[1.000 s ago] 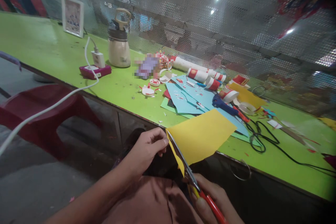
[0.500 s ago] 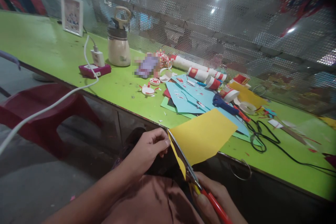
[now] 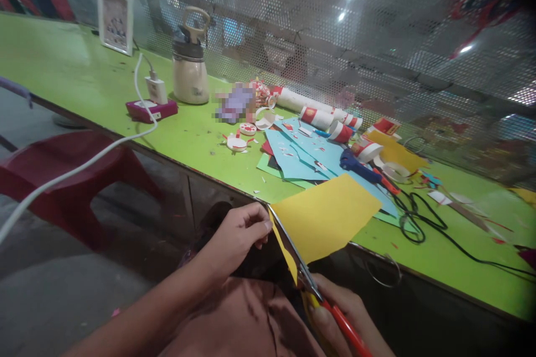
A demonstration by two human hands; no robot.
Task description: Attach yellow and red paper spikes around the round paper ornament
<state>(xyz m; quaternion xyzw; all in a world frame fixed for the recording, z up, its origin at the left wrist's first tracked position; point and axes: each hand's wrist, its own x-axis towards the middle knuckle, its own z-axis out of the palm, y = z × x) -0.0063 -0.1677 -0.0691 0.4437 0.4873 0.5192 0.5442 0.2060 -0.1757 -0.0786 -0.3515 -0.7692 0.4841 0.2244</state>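
Left hand [image 3: 240, 237]: the thumb and curled index finger were drawn together at the near-left corner of the yellow paper [image 3: 329, 215], pinching its edge just beside the scissor tips; the other fingers were bent beneath. Right hand [image 3: 350, 302]: closed around the handles of the scissors [image 3: 307, 280], one red part of which extended past the fingers toward the lower edge of the view. The metal blades ran along the left side of the paper, with a narrow yellow strip on their left and the broad part on their right. The exact gap between the blades could not be told. The paper was held at the front edge of the green table [image 3: 201, 150], its upper part overlapping the view of the light-blue sheets [image 3: 293, 159]. On the table, a blue glue gun [image 3: 355, 165] lay on these sheets, near a roll of tape [image 3: 395, 172]. Farther left stood a cream bottle [image 3: 190, 81], upright, near a white charger [image 3: 156, 91] on a magenta box [image 3: 140, 111].
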